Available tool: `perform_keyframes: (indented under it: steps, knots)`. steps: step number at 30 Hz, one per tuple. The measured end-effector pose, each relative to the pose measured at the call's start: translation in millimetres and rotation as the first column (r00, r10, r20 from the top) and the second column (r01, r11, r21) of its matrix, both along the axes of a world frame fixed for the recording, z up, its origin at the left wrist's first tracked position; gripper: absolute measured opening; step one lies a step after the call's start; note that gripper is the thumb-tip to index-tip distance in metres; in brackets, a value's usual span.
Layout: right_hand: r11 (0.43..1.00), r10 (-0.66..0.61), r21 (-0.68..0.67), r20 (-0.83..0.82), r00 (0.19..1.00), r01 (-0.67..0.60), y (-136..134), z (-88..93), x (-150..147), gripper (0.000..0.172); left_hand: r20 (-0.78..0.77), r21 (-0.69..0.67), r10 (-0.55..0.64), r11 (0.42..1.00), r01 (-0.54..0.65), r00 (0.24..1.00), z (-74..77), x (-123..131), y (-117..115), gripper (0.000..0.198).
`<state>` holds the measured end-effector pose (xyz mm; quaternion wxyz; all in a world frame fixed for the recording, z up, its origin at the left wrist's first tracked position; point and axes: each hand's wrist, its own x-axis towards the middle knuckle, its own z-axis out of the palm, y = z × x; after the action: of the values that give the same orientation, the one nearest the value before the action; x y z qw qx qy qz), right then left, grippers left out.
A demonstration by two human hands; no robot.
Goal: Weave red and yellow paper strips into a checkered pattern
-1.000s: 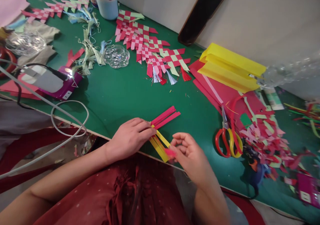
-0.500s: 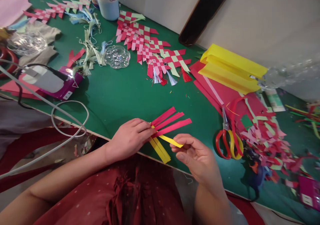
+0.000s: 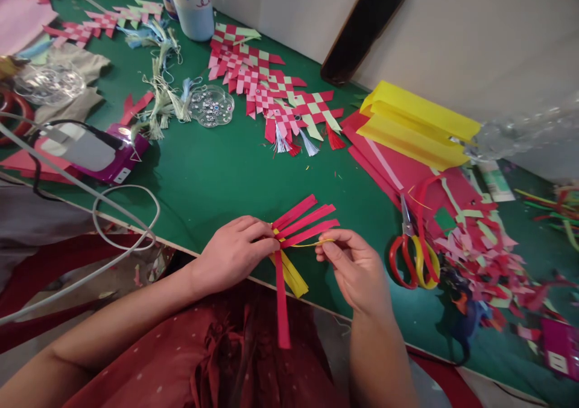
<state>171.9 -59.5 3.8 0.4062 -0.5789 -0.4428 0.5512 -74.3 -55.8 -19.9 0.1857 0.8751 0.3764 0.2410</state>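
Observation:
My left hand [image 3: 237,251] presses down on the crossing of pink and yellow paper strips, its fingers together over the place where they meet. Three pink strips [image 3: 312,215] fan out to the right of it, and another pink strip [image 3: 283,305] hangs down over the table's edge. Yellow strips [image 3: 293,278] stick out below the fingers. Between thumb and fingers, my right hand [image 3: 350,260] pinches the end of one thin yellow strip [image 3: 307,244], seen nearly edge-on. The woven part under my left hand is mostly hidden.
Red-and-yellow-handled scissors [image 3: 414,257] lie to the right, beside paper scraps [image 3: 482,263]. Woven paper pieces [image 3: 262,88] and a clear dish of small rings [image 3: 211,106] are farther back. A phone [image 3: 364,28] leans on the wall. A white cable [image 3: 126,245] loops at the left.
My right hand has moved up a little, lifting the yellow strip and turning it edge-on. One pink strip now hangs down toward my lap. My left hand has stayed in place.

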Motion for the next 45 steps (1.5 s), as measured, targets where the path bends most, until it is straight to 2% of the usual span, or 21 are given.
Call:
perform_keyframes:
  steps: [6,10,17,26,30,36,45]
  knots:
    - [0.96,0.162,0.213,0.122,0.979,-0.185,4,18.9,-6,0.002,-0.036,0.001,0.015,1.0,-0.015,0.999,0.9,1,0,0.021]
    - [0.925,0.184,0.295,0.204,0.962,-0.239,-1,28.4,-10,0.007,-0.028,-0.005,0.036,0.999,-0.036,0.999,0.1,2,-1,0.021]
    - [0.918,0.154,0.297,0.348,0.925,-0.265,-6,29.0,-7,0.006,-0.018,0.009,0.034,0.999,-0.034,0.999,-1.2,2,0,0.025]
    - [0.937,0.195,0.246,0.219,0.956,-0.248,4,27.6,-6,0.008,-0.033,0.023,0.02,1.0,-0.019,0.999,-1.3,1,-1,0.02]
    - [0.928,0.197,0.259,0.273,0.942,-0.269,14,30.8,-7,0.007,-0.029,0.016,0.003,1.0,-0.002,1.0,-1.4,0,-1,0.021]
    - [0.803,0.266,0.318,0.566,0.781,-0.504,30,50.7,-17,0.011,-0.012,0.012,0.002,1.0,-0.002,1.0,0.2,-1,0,0.022]
    - [0.642,0.419,0.264,0.666,0.617,-0.72,48,74.5,-26,0.019,-0.031,0.036,0.017,0.999,-0.016,0.999,-1.7,0,-1,0.021]
